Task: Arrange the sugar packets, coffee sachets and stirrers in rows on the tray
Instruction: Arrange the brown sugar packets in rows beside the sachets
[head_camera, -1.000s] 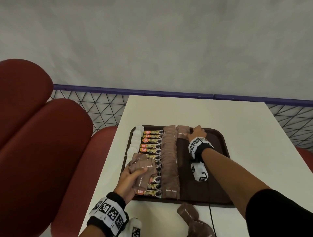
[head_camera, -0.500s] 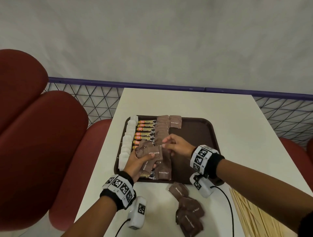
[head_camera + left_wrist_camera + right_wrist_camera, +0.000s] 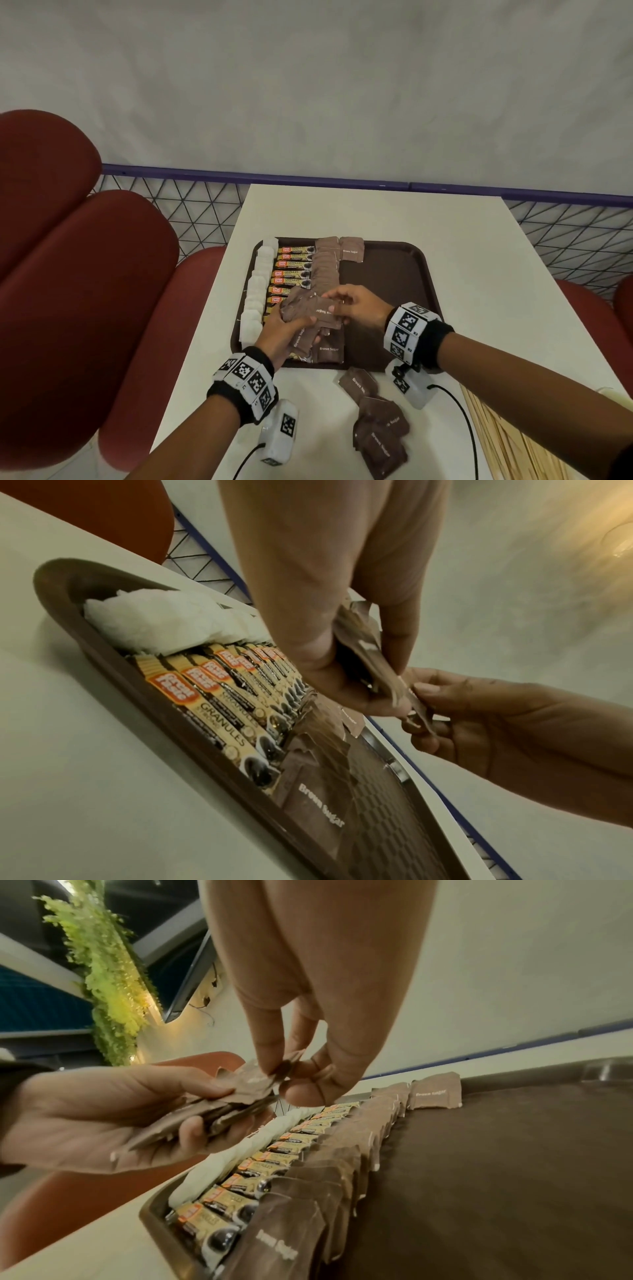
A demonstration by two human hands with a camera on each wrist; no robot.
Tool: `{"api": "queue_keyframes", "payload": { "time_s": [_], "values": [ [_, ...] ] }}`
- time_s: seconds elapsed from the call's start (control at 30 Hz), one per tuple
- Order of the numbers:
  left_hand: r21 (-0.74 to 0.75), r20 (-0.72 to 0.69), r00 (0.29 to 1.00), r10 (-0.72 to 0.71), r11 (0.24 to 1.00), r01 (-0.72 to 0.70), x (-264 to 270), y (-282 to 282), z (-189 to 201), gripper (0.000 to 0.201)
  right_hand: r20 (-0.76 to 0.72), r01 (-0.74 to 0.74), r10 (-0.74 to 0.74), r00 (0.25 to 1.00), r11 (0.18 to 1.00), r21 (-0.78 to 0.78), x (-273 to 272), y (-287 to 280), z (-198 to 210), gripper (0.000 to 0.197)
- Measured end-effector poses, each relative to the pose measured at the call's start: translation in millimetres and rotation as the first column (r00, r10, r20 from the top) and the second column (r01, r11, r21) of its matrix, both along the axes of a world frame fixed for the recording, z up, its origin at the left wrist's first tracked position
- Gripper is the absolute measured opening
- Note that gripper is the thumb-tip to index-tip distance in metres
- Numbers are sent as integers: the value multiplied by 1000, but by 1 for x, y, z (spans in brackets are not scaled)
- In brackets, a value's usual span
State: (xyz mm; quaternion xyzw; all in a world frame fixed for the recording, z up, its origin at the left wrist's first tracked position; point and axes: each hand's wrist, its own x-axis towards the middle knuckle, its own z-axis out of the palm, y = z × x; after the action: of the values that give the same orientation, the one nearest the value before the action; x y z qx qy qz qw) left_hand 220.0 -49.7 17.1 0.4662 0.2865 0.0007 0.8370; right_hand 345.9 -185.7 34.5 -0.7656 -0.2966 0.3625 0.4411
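At the near edge of the counter [image 3: 376,212], loose brown sugar packets [image 3: 380,435] lie in a scattered pile, just short of the tray's near rim. Beside them, at the near right corner, a bundle of wooden stirrers [image 3: 496,442] lies flat, well apart from the tray. Two cables run across the counter near the wrists.

Above the near half of the brown tray [image 3: 394,274], the left hand [image 3: 284,329] grips a fanned stack of brown sugar packets [image 3: 305,315], thumb on top and fingers curled beneath. The right hand [image 3: 356,305] pinches the top packet of that stack between thumb and fingertips [image 3: 274,1058]. Both hands hang over the tray's rows and hide part of the near end of them.

On the tray, along its left edge, white sugar packets [image 3: 257,291] stand in a row; next to them runs a row of coffee sachets [image 3: 294,267], then a row of overlapping brown packets [image 3: 325,263]. One brown packet [image 3: 352,249] lies alone at the far edge, starting a fourth row. The right half of the tray is bare.

A second ago the right hand was at that far packet; half a second ago it had come back to the stack, where it now pinches. Red seats [image 3: 85,274] flank the counter's left side, with a wire-mesh rail [image 3: 205,212] beyond the far edge.
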Motion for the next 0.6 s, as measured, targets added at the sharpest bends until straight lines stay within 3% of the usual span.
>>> {"api": "queue_keyframes", "payload": {
  "time_s": [0.13, 0.3, 0.37, 0.43, 0.5, 0.6],
  "values": [
    [41, 26, 999, -44, 998, 43, 4, -4, 2, 53, 179, -22, 32, 983, 998, -59, 6, 2, 4, 29],
    [17, 19, 1000, -8, 1000, 7, 5, -2, 0, 49, 219, -40, 63, 974, 994, -106, 23, 7, 3, 28],
    [14, 6, 1000, 20, 1000, -20, 4, 1, -4, 51, 175, 87, -74, 982, 994, -70, 35, 6, 4, 16],
    [14, -4, 999, 51, 999, -51, 2, 5, -5, 48, 105, 298, -293, 950, 954, -33, 51, 3, 2, 17],
    [8, -16, 997, 73, 997, -73, 2, 10, -8, 46, 80, 512, -508, 857, 859, -30, 69, 0, -4, 26],
    [9, -23, 994, 105, 994, -104, 3, 17, -11, 46, 33, 665, -664, 747, 745, -55, 89, -2, -8, 26]
  ]
}}
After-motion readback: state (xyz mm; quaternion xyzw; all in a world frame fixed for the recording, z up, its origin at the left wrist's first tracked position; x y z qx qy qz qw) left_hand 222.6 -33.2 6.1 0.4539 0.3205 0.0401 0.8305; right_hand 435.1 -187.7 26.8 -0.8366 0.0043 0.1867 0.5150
